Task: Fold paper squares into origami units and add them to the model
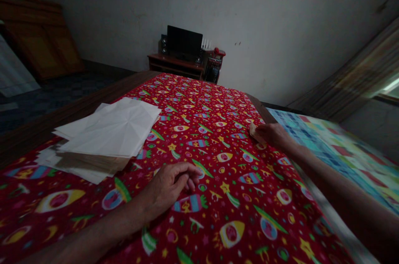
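My left hand [176, 181] rests on the red patterned cloth [202, 131] near the middle. Its fingers are loosely bent and hold nothing. Farther off, by the cloth's right edge, my right hand [272, 134] pinches a small beige folded piece of paper [253, 129]; the fingers hide part of it, and its full shape cannot be made out. To the left of my left hand lies an uneven stack of paper sheets [114, 129]. The top white sheet shows crease lines spreading from its middle, and browner sheets lie beneath.
The cloth covers a dark wooden table [102, 104]. Beyond it stands a small desk [174, 63] with a monitor [184, 41] and speakers. To the right is a surface with a blue, checkered cover [336, 147]. A wooden cabinet [46, 43] stands at the back left.
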The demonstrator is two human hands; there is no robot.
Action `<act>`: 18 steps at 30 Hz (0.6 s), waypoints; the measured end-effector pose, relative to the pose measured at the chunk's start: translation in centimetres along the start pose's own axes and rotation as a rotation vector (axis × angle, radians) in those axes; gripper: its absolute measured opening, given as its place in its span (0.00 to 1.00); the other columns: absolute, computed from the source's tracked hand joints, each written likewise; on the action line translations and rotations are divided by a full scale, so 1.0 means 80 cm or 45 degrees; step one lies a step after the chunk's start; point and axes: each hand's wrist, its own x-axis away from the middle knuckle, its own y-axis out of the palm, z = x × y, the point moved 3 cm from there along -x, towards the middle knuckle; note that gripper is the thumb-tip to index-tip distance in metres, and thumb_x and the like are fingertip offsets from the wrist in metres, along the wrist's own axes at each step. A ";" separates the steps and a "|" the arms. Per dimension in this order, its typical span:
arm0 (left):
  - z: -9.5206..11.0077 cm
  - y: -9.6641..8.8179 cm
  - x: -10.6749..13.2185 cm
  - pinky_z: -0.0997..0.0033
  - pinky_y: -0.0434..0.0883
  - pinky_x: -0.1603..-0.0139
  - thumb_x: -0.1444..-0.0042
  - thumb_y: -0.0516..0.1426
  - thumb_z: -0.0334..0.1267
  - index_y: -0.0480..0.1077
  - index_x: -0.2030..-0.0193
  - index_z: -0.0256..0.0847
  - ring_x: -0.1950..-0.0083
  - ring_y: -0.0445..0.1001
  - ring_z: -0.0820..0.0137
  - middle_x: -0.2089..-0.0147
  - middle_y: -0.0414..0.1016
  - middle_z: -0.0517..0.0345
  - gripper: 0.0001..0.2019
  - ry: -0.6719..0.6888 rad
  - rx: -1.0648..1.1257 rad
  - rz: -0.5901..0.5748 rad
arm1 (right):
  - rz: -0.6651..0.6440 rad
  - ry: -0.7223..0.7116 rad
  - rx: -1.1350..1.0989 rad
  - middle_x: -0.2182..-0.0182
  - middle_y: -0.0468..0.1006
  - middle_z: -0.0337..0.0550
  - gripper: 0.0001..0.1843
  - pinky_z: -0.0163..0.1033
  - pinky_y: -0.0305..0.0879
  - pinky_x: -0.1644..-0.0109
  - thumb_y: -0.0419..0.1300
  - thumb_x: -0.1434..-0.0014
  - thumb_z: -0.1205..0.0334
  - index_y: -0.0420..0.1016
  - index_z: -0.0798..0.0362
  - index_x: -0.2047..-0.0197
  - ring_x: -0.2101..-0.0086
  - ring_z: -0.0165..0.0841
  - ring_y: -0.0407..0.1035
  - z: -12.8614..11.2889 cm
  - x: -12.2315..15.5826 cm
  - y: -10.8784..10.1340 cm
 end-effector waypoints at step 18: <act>-0.004 0.001 0.000 0.75 0.72 0.66 0.44 0.47 0.32 0.73 0.60 0.36 0.68 0.75 0.73 0.67 0.75 0.56 0.14 0.039 -0.044 -0.020 | -0.349 0.285 0.075 0.53 0.72 0.45 0.16 0.43 0.69 0.55 0.58 0.39 0.56 0.71 0.56 0.51 0.56 0.38 0.70 -0.026 -0.017 -0.011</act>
